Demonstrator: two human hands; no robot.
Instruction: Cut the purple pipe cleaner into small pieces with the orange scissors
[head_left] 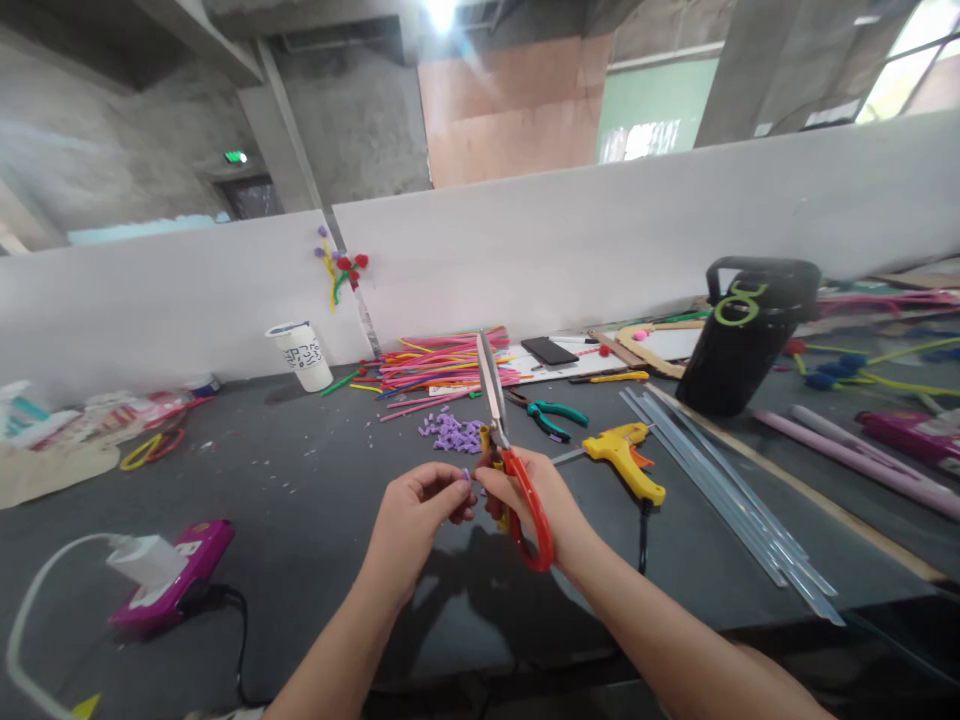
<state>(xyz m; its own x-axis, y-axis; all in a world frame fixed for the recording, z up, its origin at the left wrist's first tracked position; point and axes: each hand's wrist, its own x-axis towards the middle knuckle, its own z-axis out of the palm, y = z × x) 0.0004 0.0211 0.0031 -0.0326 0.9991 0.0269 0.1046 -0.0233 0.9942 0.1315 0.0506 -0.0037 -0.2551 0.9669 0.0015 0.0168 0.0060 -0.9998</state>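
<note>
Over dark table [315, 470], right hand [546, 500] gripping scissors [494, 400]; white partition [600, 230], concrete walls [360, 130]

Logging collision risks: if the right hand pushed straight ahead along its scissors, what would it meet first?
Probably the bundle of coloured sticks beyond the scissors in the right hand; depth is unclear.

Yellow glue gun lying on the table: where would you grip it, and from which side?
Take the yellow glue gun by its handle, from above on the near right. It lies flat on its side, handle angled toward the person with the cord at its end; the thin tip points left, possibly hot.
</note>
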